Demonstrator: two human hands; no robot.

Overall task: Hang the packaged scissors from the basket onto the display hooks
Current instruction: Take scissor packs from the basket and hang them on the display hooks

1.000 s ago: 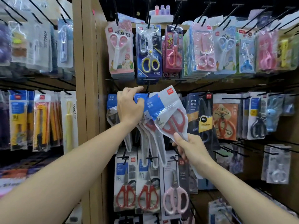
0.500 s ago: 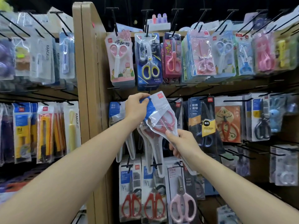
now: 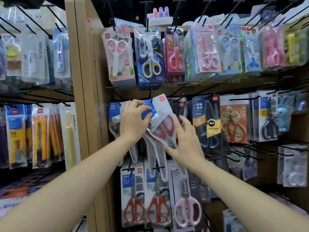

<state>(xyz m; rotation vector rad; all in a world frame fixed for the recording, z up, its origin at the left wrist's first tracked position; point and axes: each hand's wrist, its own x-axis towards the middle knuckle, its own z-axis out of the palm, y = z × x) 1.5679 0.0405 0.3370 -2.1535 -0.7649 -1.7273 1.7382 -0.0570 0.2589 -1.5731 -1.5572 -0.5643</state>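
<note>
Left hand (image 3: pixel 133 122) sits just below and left of the display hook (image 3: pixel 151 100). Its thumb and fingertips pinch the blue header of the packaged scissors (image 3: pixel 163 126), seemingly to steer the header's hole along the hook's prong. Whether the hole is fully threaded cannot be told. Right hand (image 3: pixel 185 143), lower and to the right of the hook, is spread wide. Its fingertips and thumb only touch the pack's lower part, probably to steady it and stop it swinging. The pack lies directly beneath the hook, in front of similar packs (image 3: pixel 158 161) that seem to share the same hook. Its long axis runs from the header at the hook downward, leaning right. The red handles sit uppermost and the blades point down and rightward.
</note>
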